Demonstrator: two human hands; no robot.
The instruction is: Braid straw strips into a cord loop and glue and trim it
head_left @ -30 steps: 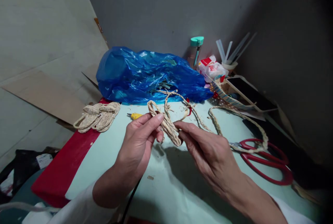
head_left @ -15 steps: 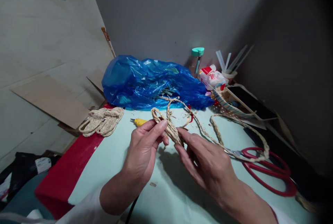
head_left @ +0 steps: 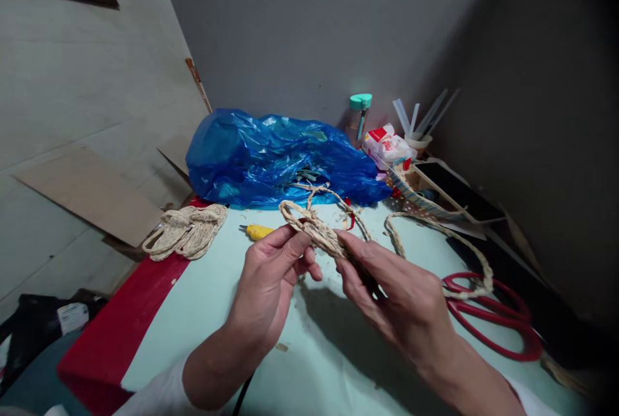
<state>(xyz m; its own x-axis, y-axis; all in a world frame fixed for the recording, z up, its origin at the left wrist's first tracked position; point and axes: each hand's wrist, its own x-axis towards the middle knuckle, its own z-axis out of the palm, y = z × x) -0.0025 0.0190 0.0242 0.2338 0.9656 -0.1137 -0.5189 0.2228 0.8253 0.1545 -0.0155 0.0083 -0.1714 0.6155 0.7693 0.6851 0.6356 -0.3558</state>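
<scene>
A small looped bundle of braided straw cord hangs between my two hands above the table. My left hand pinches its left end between thumb and fingers. At the other end, my right hand is closed around the strands, hiding part of them. A loose length of the same cord trails across the table to the right, over the handles of red scissors. Behind my left hand lies a yellow-handled tool with a dark tip.
A finished-looking coil of braided cord lies on the red table edge at left. The blue plastic bag fills the back. To the right stand a green-lidded jar, a white-and-red packet and a box bearing a dark tablet.
My right hand has shifted slightly right, and the bundle now lies flatter, stretched more sideways between the hands. The whole view has shifted a little.
</scene>
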